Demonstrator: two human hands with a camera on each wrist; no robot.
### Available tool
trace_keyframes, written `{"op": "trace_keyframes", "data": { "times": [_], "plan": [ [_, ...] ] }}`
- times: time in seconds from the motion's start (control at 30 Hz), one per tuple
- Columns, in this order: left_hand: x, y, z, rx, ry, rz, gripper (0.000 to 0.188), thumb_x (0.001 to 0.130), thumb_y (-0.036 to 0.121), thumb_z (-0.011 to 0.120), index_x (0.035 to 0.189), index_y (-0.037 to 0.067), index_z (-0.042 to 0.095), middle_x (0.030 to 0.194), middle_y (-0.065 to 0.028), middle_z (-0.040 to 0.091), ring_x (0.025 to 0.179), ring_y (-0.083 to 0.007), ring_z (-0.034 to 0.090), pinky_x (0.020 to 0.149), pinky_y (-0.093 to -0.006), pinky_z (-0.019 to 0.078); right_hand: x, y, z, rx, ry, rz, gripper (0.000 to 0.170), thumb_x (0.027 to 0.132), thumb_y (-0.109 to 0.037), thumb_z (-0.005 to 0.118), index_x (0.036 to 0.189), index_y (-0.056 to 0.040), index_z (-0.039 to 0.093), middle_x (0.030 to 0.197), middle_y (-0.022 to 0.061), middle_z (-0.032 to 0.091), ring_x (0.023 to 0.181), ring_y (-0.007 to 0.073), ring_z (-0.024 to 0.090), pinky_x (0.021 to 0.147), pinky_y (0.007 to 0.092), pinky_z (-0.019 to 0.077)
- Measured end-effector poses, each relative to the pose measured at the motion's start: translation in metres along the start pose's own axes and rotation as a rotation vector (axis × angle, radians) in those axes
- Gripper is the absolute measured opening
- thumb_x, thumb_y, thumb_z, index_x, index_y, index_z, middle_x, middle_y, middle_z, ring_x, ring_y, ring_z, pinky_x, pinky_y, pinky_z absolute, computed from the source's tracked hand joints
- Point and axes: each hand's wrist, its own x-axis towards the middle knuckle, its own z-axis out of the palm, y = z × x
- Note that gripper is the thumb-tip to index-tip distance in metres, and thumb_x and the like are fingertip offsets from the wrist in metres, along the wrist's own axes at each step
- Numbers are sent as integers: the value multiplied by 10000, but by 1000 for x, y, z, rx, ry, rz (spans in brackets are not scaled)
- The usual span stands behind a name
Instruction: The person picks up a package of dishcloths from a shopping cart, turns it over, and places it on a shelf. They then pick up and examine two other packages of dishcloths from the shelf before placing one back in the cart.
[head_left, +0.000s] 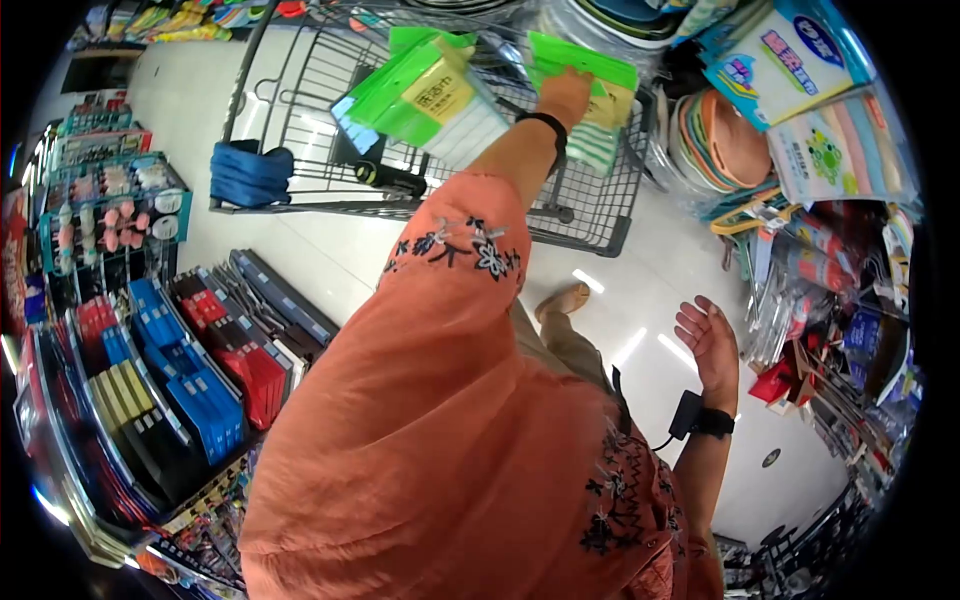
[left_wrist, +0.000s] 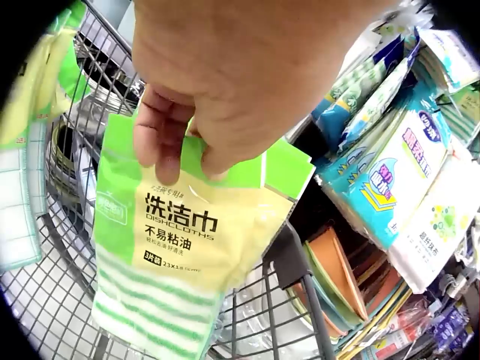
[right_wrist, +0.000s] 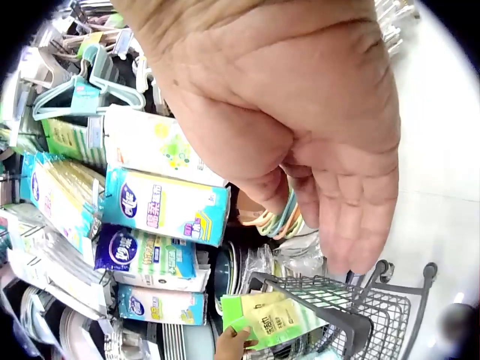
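The left grip (head_left: pixel 567 95) pinches the dishcloth pack (left_wrist: pixel 169 259) by its top — the pack hangs just below it, over the cart (head_left: pixel 618 240). The right grip (head_left: pixel 714 343) is empty, fingers loose. It seems the placing step — next probably calls for lowering, then release.

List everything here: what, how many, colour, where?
Cart: one, grey, ahead
Dishcloth pack: one, green-yellow, at cart
Other packs: one or more, green, in cart
Bundle: one, blue, on cart
Cloth packs: many, blue-white, right side
Basins: several, mixed colours, beside cart
Hangers: several, pale blue, near cloth packs
Flat goods: many, mixed colours, left side
Shirt: one, orange, worn
Shoe: one, tan, below
Wristbands: two, black, worn
Left hand: one, bare, gripping dishcloth pack
Right hand: one, bare, right side, holding nothing
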Motion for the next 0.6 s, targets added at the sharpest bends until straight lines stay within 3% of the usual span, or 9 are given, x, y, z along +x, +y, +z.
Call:
{"op": "trace_keyframes", "data": {
  "times": [0.07, 0.17, 0.27, 0.3, 0.43, 0.6],
  "plan": [
    [-14, -4, -5, -31, -15, 97, 216, 887, 124, 559, 1076, 117, 664, 967, -146, 702, 852, -346, 704, 736, -454, 561, 11, -9, 18, -45, -34, -7, 451, 1026, -316, 519, 1320, 26, 503, 1156, 188, 661, 1023, 265, 671, 895, 385, 553],
    [-41, 4, -55, 5, -148, 155, 309, 878, 86, 567, 1185, 69, 598, 918, -171, 709, 857, -338, 701, 693, -434, 553, 24, -24, 58, -129, -86, -25, 445, 1029, -303, 515, 1320, 33, 508, 1153, 194, 660, 1011, 262, 676, 879, 371, 555],
    [-67, 1, -85, -28, -56, 220, 277, 871, 76, 576, 1145, 62, 607, 864, -148, 700, 827, -334, 701, 681, -436, 551, 33, -34, 103, -250, -90, -82, 444, 1028, -290, 518, 1330, 34, 503, 1157, 189, 659, 1009, 263, 675, 871, 359, 554],
    [-75, -6, -89, -74, 95, 297, 191, 866, 101, 605, 1054, 67, 617, 829, -133, 688, 779, -313, 702, 640, -416, 552, 39, -33, 113, -273, -112, -93, 441, 1024, -273, 525, 1341, 31, 500, 1189, 188, 646, 1008, 264, 672, 865, 351, 553],
    [-103, -12, -121, -64, 189, 273, 154, 818, 152, 684, 918, 77, 595, 780, -117, 664, 690, -291, 689, 563, -384, 538, 51, -29, 168, -411, -130, -156, 462, 1002, -253, 554, 1366, 23, 481, 1289, 192, 591, 1015, 254, 669, 862, 340, 547],
    [-127, -29, -155, -205, 147, 306, 135, 826, 135, 663, 915, 66, 588, 768, -110, 647, 712, -305, 675, 601, -401, 532, 67, -24, 227, -559, -116, -277, 579, 962, -210, 600, 1466, -22, 386, 1458, 181, 458, 1044, 212, 646, 834, 301, 540]
  ]
}}
